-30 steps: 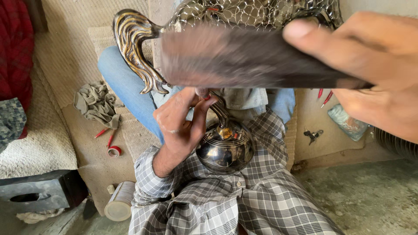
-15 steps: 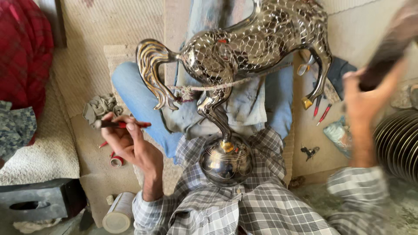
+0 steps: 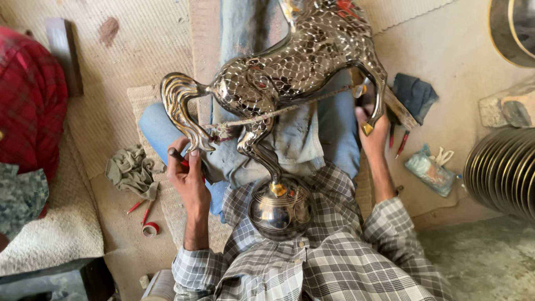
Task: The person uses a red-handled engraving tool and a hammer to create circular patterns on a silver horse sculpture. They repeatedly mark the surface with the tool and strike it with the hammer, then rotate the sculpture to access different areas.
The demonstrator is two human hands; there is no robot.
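Observation:
A shiny metal horse figure (image 3: 290,67) with a scale pattern rears over my lap on a round metal base (image 3: 278,209). A cord runs from its tail to a front leg. My left hand (image 3: 189,173) is below the curled tail (image 3: 178,106), closed on a thin dark and red tool (image 3: 179,159). My right hand (image 3: 372,131) reaches under the raised front hoof beside my right thigh, touching a flat dark wooden tool (image 3: 398,108); the horse's leg partly hides the fingers.
A crumpled grey rag (image 3: 131,170) and red-handled tools (image 3: 146,214) lie on the mat at left. A dark cloth (image 3: 415,95), red tools (image 3: 402,142) and a plastic bag (image 3: 432,170) lie at right. Stacked ribbed metal discs (image 3: 501,173) stand far right; red cloth (image 3: 28,100) far left.
The flat dark tool held high in my right hand has come down beside my thigh. My left hand took a thin red tool and moved up under the horse's tail.

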